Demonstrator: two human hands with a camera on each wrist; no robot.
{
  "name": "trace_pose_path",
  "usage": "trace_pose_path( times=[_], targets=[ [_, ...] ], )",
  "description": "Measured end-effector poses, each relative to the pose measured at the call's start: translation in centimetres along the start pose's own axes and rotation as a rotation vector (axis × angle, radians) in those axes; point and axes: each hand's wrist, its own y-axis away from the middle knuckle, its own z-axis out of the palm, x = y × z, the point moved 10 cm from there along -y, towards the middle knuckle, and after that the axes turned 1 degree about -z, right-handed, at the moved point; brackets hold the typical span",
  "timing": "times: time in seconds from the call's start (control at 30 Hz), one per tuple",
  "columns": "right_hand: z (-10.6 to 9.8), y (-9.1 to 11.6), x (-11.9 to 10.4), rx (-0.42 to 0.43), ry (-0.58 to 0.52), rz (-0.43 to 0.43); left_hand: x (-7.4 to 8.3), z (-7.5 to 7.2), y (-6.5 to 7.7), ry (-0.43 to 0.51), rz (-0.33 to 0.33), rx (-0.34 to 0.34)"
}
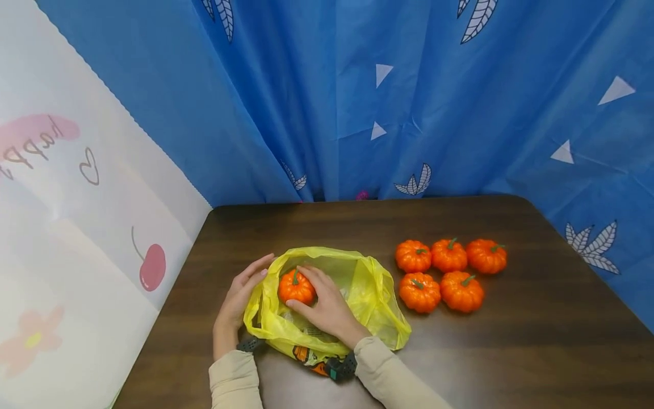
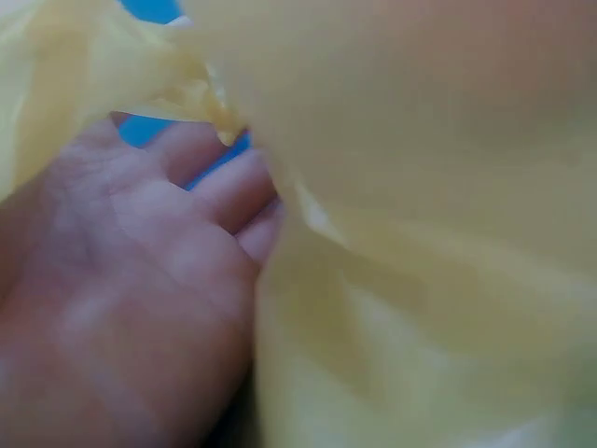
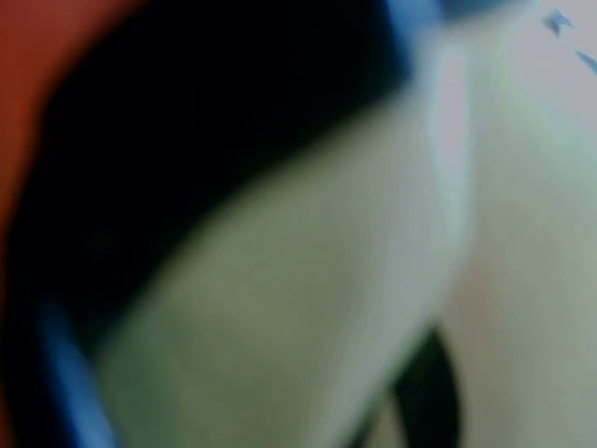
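A yellow plastic bag [image 1: 375, 284] lies with its mouth spread wide on the table. Inside its left part sits a small orange pumpkin [image 1: 296, 288] with a green stem. My right hand [image 1: 327, 304] reaches into the bag and grips this pumpkin between thumb and fingers. Along the bag's left outer side rests my left hand [image 1: 240, 301], its fingers extended by the rim. In the left wrist view the palm of the left hand [image 2: 140, 271] faces the yellow film [image 2: 420, 280], which hides the fingertips. Only blurred dark and pale shapes fill the right wrist view.
Several more orange pumpkins [image 1: 449, 255] stand in two rows right of the bag on the dark wooden table [image 1: 536, 341]. Behind the table hangs a blue curtain [image 1: 317, 102]; a white printed sheet [image 1: 102, 227] borders the left side.
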Motion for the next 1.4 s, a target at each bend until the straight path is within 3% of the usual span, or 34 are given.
trace_pose_path(
  times=[0.4,0.73,0.97,1.4],
  targets=[
    [0.6,0.6,0.3,-0.025,-0.004,-0.022,-1.3,-0.3,0.6,-0.018,-0.017,0.032],
    [0.7,-0.3,0.9,-0.057,0.008,-0.066,-1.4,-0.4,0.9,-0.039,-0.016,0.078],
    [0.5,-0.9,1.7,-0.077,0.021,-0.031,-1.3,-0.2,0.8,-0.065,-0.023,0.077],
    [-0.3,-1.9,1.6,-0.057,0.005,-0.095,-0.4,0.0,0.0,-0.091,0.02,0.039]
  ],
)
